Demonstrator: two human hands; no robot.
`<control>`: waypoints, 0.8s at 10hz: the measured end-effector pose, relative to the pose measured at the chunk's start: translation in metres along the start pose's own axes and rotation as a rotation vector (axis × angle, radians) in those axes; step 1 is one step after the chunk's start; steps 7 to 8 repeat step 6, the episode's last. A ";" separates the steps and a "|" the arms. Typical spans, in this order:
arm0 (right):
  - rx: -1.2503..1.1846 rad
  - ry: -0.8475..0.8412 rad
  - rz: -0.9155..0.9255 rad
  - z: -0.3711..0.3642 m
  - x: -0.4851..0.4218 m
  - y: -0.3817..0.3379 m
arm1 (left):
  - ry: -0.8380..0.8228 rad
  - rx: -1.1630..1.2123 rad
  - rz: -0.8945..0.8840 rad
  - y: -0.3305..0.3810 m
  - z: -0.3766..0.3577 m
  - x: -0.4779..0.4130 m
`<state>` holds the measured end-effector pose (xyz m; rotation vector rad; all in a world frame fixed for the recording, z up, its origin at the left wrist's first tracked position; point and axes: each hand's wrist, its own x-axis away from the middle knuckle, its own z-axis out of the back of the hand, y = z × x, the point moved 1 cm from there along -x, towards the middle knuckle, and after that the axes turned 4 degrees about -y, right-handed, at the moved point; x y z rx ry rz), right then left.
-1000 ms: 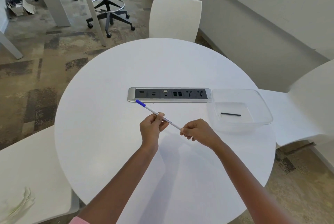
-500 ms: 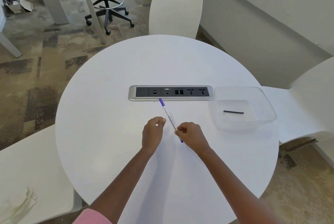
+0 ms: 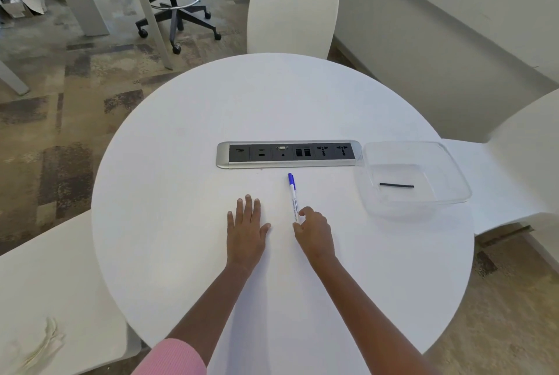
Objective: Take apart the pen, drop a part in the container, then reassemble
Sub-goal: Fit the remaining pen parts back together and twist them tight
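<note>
A white pen (image 3: 292, 197) with a blue cap lies on the round white table (image 3: 272, 102), cap end pointing away from me towards the socket strip. My right hand (image 3: 313, 232) pinches the pen's near end between thumb and forefinger. Palm down with fingers spread, my left hand (image 3: 246, 227) rests flat on the table just left of the pen and holds nothing. A clear plastic container (image 3: 453, 168) stands at the table's right edge, with a thin black rod (image 3: 396, 185) lying on its bottom.
A silver and black socket strip (image 3: 287, 154) is set into the table beyond the pen. White chairs stand at the far side (image 3: 292, 11), at the right (image 3: 526, 144) and at the near left (image 3: 45, 284). Beyond the table, an office stool (image 3: 175, 2) stands on the carpet.
The pen swung round from slanting left to pointing away and came down onto the table. My left hand let go of it and flattened on the table. My right hand stays at its near end.
</note>
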<state>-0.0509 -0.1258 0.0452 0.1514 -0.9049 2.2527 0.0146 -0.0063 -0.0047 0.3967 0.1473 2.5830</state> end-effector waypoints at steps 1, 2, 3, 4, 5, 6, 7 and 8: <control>0.005 -0.012 -0.010 -0.004 -0.002 -0.001 | -0.009 0.000 -0.012 -0.003 -0.006 -0.001; 0.009 -0.016 -0.026 -0.006 -0.002 -0.001 | -0.012 0.006 -0.015 -0.004 -0.010 -0.001; 0.016 -0.013 -0.030 -0.009 -0.003 0.001 | -0.007 0.006 -0.019 -0.005 -0.012 -0.001; 0.011 -0.026 -0.047 -0.009 -0.003 0.002 | 0.002 0.006 -0.021 -0.004 -0.012 -0.002; -0.024 -0.047 -0.055 -0.011 -0.003 0.004 | 0.012 0.007 -0.022 -0.004 -0.013 0.000; -0.037 -0.011 -0.047 -0.006 -0.004 0.007 | 0.034 0.009 -0.020 -0.003 -0.011 -0.002; -0.037 -0.011 -0.047 -0.006 -0.004 0.007 | 0.034 0.009 -0.020 -0.003 -0.011 -0.002; -0.037 -0.011 -0.047 -0.006 -0.004 0.007 | 0.034 0.009 -0.020 -0.003 -0.011 -0.002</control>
